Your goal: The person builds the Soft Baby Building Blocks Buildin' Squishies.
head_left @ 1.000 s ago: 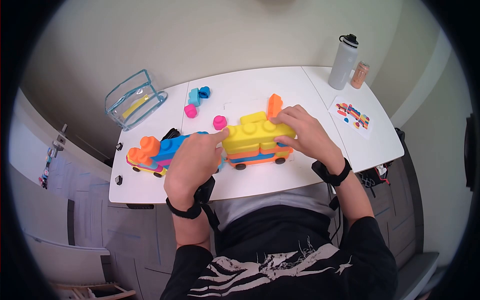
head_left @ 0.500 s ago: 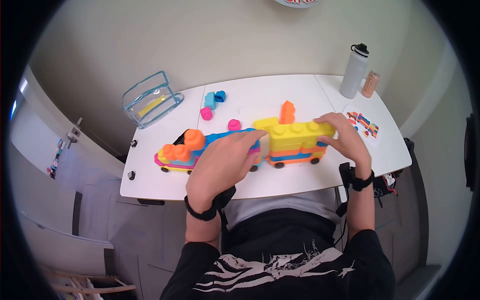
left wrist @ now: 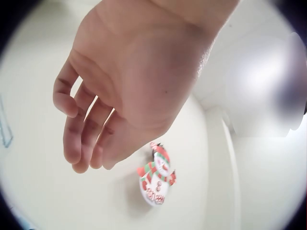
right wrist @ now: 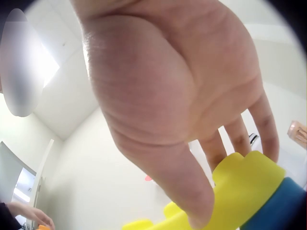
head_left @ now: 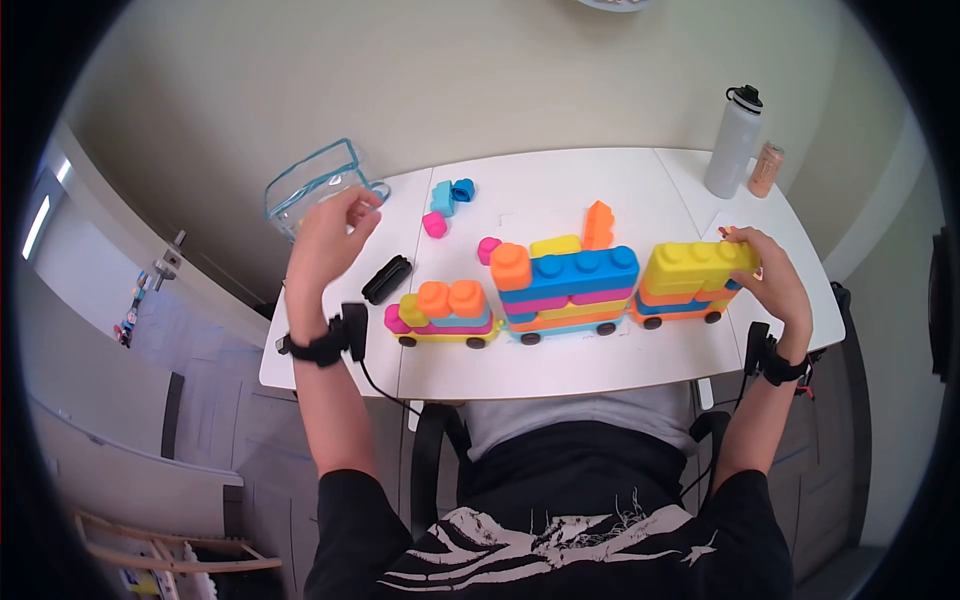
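Observation:
A toy block train stands along the table in three cars. At its left is a front car (head_left: 448, 322) with orange and yellow blocks. The middle car (head_left: 570, 300) carries a long blue block (head_left: 585, 270) on top and an orange block (head_left: 510, 267). On the right car sits a long yellow block (head_left: 690, 265). My right hand (head_left: 775, 280) pinches that yellow block's right end, thumb on the near side and fingers beyond, as the right wrist view shows. Raised in front of the clear pouch (head_left: 310, 178), my left hand (head_left: 335, 235) has loosely bent fingers and holds nothing.
Behind the train lie an orange block (head_left: 598, 225), a flat yellow block (head_left: 555, 245), pink blocks (head_left: 434, 225) and blue blocks (head_left: 443, 198). A black case (head_left: 387, 279) lies left. A grey bottle (head_left: 735, 145) and a can (head_left: 766, 170) stand back right, beyond a partly covered picture card (head_left: 722, 228).
The whole train has shifted right along the table, the right hand staying at the yellow block. My left hand has left the train and risen toward the pouch, uncovering the middle car.

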Tool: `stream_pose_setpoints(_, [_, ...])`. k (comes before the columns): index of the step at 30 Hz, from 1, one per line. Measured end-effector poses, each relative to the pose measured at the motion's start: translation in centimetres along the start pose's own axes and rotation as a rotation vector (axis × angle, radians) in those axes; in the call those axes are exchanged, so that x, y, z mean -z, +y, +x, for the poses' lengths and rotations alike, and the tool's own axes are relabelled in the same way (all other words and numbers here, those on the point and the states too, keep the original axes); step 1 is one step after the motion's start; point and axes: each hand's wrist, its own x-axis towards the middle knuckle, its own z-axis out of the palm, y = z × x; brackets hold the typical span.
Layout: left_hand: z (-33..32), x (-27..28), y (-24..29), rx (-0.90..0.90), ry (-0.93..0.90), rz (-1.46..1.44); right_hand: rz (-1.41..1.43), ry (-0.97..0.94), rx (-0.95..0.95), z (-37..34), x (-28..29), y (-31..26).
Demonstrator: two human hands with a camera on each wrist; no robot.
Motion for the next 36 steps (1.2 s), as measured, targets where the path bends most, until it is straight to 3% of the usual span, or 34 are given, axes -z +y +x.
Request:
stream_pose_setpoints(2, [2.5,-1.9,-3.5,0.024,-0.052,-0.014,0.065,-0.015,-0.031,0.0,0.5,0.6])
stream_pose_setpoints(4, [4.9,-3.7,-5.9,0.151,-0.289,0.058,0.049,-0.011,-0.054,-0.2,0.7,1.3])
stream_pose_setpoints(7, [8.4,-6.6,-9.4,0.235,-0.418,0.03,0.0,0.036,-0.007,-0.5,0.7,2.2])
stream_pose_setpoints(11, [13.2,-12.6,-13.7,0.305,-0.429,-0.033,-0.006,0.024,-0.057,-0.6,0.8,2.0])
stream_pose_setpoints(13, [15.1,-15.5,-13.9,0.319,-0.573,0.335,-0.005,0.026,-0.066,-0.6,0.7,2.2])
stream_pose_setpoints(18, [16.9,-18.7,-13.2,0.337,-0.563,0.39,0.064,0.042,0.028,-1.2,0.4,2.4])
stream_pose_setpoints(23, [17.3,-21.6,-13.7,0.399,-0.639,0.41,0.033,0.037,-0.039,-1.2,0.7,0.8])
stream_pose_setpoints(26, [17.5,-22.5,-17.0,0.355,-0.551,0.351,0.023,0.065,-0.02,-1.4,0.4,1.3])
stream_pose_setpoints(32, [17.7,-19.8,-17.1,0.396,-0.429,0.116,-0.014,0.067,-0.054,-1.6,0.1,2.1])
stream_pose_setpoints(34, [17.9,-16.4,-14.6,0.287,-0.45,0.084,0.002,0.111,0.037,-1.7,-0.2,2.8])
stream_pose_setpoints(36, [18.0,-13.4,-13.8,0.016,-0.295,0.125,0.096,0.103,-0.035,-1.7,0.3,3.3])
